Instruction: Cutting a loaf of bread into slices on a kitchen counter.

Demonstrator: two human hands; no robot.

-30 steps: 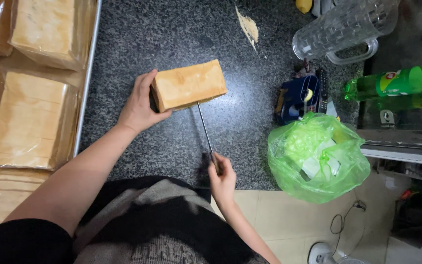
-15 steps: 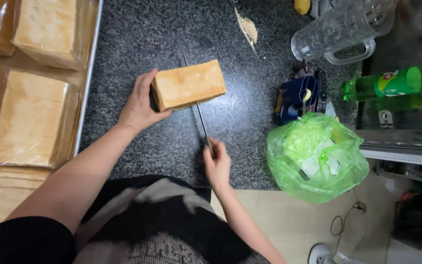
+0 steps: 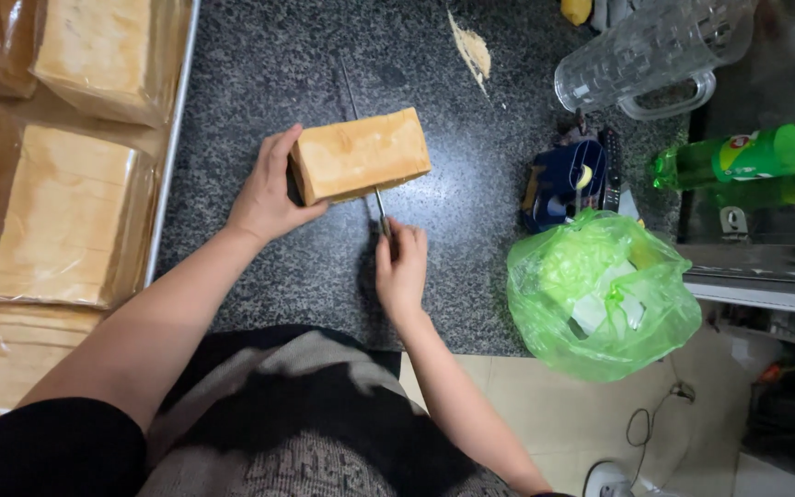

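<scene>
A golden block-shaped bread loaf (image 3: 361, 155) lies on the dark speckled stone counter (image 3: 259, 83). My left hand (image 3: 269, 189) grips the loaf's left end. My right hand (image 3: 400, 265) is closed around the handle of a long thin knife (image 3: 380, 210), just below the loaf. The blade runs up under or through the loaf, and its tip (image 3: 348, 83) shows on the far side. Most of the blade is hidden by the bread.
A metal tray (image 3: 169, 156) at the left carries several wrapped loaves (image 3: 71, 216). At the right are a green plastic bag (image 3: 600, 294), a blue object (image 3: 563, 179), a clear glass pitcher (image 3: 646, 55) and a green bottle (image 3: 747, 155). Crumbs (image 3: 471, 48) lie at the back.
My right hand has pushed forward toward the loaf, so the knife blade has slid further through it. The left hand and loaf stay in place.
</scene>
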